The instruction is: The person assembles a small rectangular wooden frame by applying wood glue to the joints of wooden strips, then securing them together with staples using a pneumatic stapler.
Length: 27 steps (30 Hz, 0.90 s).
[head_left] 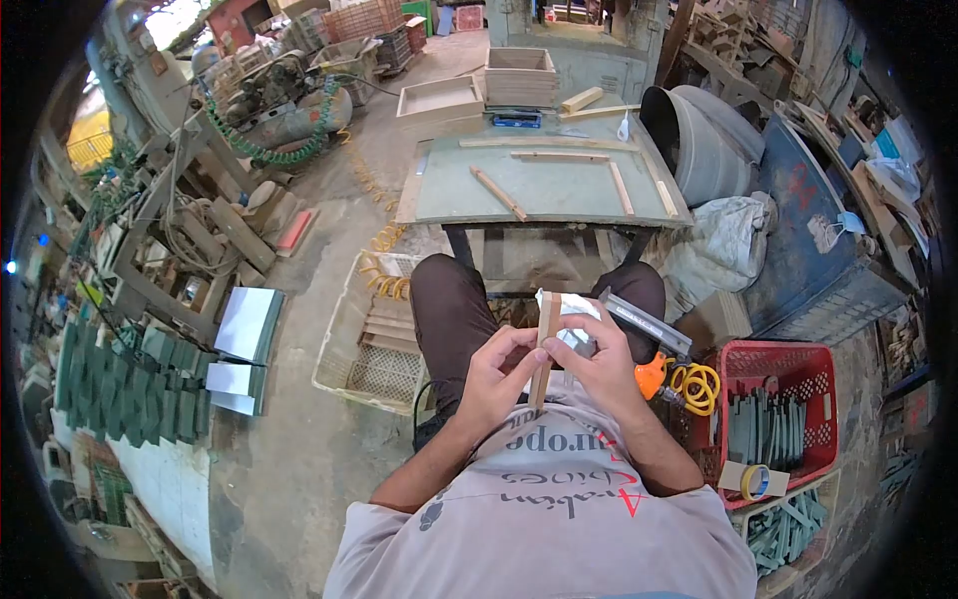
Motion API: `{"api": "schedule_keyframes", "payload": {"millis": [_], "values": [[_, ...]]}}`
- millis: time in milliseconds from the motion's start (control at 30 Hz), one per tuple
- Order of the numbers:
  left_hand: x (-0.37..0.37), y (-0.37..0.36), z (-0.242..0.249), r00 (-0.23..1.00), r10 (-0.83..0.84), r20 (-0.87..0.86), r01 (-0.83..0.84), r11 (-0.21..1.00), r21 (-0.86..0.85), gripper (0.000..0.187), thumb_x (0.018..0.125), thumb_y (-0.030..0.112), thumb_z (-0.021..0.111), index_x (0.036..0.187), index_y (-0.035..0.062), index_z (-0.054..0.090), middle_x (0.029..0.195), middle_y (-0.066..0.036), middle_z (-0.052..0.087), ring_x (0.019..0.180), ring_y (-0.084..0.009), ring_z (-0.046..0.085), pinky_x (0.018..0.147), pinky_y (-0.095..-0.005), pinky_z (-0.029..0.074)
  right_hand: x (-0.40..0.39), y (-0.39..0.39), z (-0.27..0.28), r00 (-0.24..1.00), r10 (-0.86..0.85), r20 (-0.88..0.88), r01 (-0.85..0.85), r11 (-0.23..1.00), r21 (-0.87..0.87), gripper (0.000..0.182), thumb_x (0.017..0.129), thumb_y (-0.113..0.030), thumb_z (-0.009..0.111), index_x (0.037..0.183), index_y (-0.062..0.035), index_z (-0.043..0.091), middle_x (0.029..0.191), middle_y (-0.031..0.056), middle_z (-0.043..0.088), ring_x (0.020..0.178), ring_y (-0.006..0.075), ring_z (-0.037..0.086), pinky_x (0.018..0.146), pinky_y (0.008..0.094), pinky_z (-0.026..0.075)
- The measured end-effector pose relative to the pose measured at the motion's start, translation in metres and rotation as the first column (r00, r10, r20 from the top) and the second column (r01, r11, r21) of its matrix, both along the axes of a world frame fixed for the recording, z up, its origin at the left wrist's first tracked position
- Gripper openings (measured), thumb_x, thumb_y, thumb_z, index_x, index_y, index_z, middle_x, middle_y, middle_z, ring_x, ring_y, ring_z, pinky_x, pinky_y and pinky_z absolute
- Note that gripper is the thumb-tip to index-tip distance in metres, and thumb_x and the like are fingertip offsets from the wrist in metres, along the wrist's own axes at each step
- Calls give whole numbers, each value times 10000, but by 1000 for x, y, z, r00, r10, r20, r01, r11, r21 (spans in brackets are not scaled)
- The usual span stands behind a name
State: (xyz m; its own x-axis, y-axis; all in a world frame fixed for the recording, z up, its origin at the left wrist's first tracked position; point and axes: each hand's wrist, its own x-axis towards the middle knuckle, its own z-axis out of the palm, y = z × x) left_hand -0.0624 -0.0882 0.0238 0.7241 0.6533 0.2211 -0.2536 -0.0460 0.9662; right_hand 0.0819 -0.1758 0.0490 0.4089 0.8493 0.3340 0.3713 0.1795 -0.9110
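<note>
A short wooden strip [545, 344] stands near upright above my lap, its lower end close to my shirt. My left hand [497, 371] pinches it from the left, thumb and fingers closed at its edge. From the other side my right hand [599, 367] grips the same strip, with its thumb tip almost meeting the left one. Something white and crumpled [573, 303] shows behind the strip by the right fingers. On my right thigh lies a grey and orange nail gun [649, 325], beside the right hand.
Ahead is a worktable [449, 190] with several wooden strips [499, 193] and stacked wooden frames [520, 75]. A cream crate [339, 371] stands left; at right are a red crate [778, 351], tape roll [755, 482] and yellow coiled hose [696, 387]. Green pieces [130, 384] lie far left.
</note>
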Motion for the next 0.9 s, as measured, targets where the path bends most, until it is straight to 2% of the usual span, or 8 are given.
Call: {"api": "schedule_keyframes", "payload": {"millis": [100, 333, 400, 533, 600, 667, 733, 900], "values": [[1, 0, -3, 1000, 3, 2, -3, 1000, -11, 196, 930, 54, 590, 1101, -43, 589, 962, -42, 562, 915, -107, 612, 799, -247, 492, 1, -2, 1, 1000, -1, -17, 0, 999, -34, 245, 798, -124, 754, 978, 21, 673, 1122, 95, 550, 1049, 180, 545, 885, 284, 430], [1, 4, -3, 998, 32, -56, -28, 996, 83, 206, 914, 27, 601, 1106, -48, 612, 987, -60, 572, 928, -116, 602, 811, -247, 487, 4, 2, -4, 996, 19, -90, -23, 999, -41, 237, 800, -115, 750, 981, 17, 671, 1121, 95, 555, 1031, 175, 546, 882, 288, 425], [0, 5, -5, 997, 37, -64, -32, 996, 85, 207, 915, 12, 595, 1113, -47, 613, 1010, -60, 574, 959, -122, 596, 839, -249, 484, 5, 2, -6, 999, 15, -34, -16, 1000, -24, 224, 807, -115, 741, 974, 17, 672, 1102, 95, 566, 1017, 174, 545, 885, 287, 420], [0, 5, -6, 998, 33, -60, -29, 998, 61, 227, 903, 11, 610, 1123, -46, 615, 1025, -63, 573, 957, -119, 586, 833, -244, 481, 3, 2, -4, 998, 11, -69, -13, 999, -42, 216, 814, -118, 732, 971, 18, 672, 1089, 102, 574, 1010, 180, 544, 893, 291, 413], [1, 5, -4, 997, 33, -75, -29, 998, 54, 233, 899, 9, 615, 1125, -47, 616, 1028, -64, 572, 955, -119, 584, 831, -243, 481, 3, 1, -6, 997, -10, -74, 6, 999, -45, 236, 816, -159, 734, 985, -3, 680, 1066, 112, 599, 1053, 218, 559, 931, 325, 411], [1, 5, -3, 996, 72, -58, -62, 986, 158, 263, 889, 56, 645, 1122, -61, 607, 1000, -74, 590, 911, -116, 611, 765, -239, 500, 5, 1, -8, 999, -7, -32, 6, 999, -47, 242, 817, -162, 734, 989, -1, 679, 1072, 116, 599, 1045, 215, 562, 929, 324, 414], [1, 5, -4, 996, 74, -51, -64, 983, 170, 264, 888, 53, 644, 1124, -61, 606, 1006, -79, 589, 913, -119, 611, 768, -240, 501, 5, 0, -8, 1000, -6, 11, 6, 999, -50, 248, 817, -165, 734, 992, 1, 678, 1078, 120, 599, 1037, 212, 565, 927, 323, 417], [0, 4, -3, 997, 65, -47, -55, 980, 191, 270, 890, 49, 637, 1135, -59, 597, 1036, -95, 578, 925, -135, 615, 776, -246, 511, 0, -1, -2, 993, -13, -114, 3, 996, -84, 278, 809, -167, 741, 1011, 13, 674, 1081, 136, 584, 1031, 216, 562, 919, 318, 423]]}}
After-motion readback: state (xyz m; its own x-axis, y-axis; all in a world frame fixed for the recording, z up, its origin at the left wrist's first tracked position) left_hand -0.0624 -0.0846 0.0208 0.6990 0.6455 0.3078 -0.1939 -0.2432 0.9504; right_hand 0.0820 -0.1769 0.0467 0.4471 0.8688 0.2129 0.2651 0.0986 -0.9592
